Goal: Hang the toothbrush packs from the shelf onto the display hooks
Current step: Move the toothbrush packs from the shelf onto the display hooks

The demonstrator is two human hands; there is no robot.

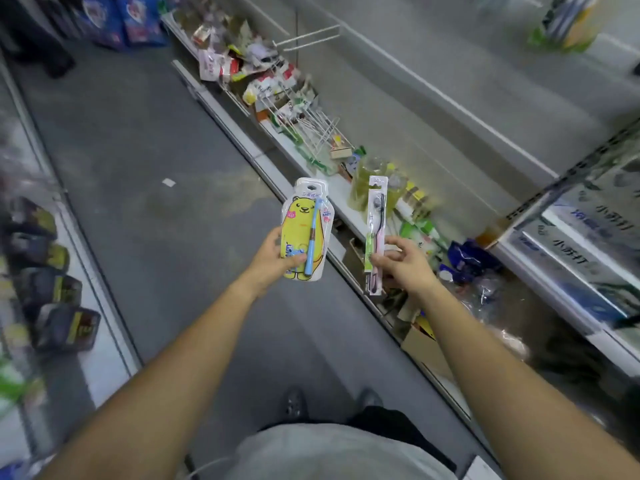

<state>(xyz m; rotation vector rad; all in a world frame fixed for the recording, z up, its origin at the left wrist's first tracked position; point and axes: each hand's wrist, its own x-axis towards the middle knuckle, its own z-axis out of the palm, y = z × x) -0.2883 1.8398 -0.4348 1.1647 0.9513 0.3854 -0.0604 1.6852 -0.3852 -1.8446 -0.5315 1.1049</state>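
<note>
Two packs are held above the shelf (287,147) edge, neither hung. The left hand (273,258) grips the yellow pack (304,230) at its lower half, and the right hand (401,265) pinches the slim pack (375,233). The hook (311,38) is bare. Loose packs (263,81) remain on the shelf.

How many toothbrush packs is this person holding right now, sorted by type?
yellow bear toothbrush pack: 1, held in the left hand
slim toothbrush pack: 1, held in the right hand
Total: 2
</note>
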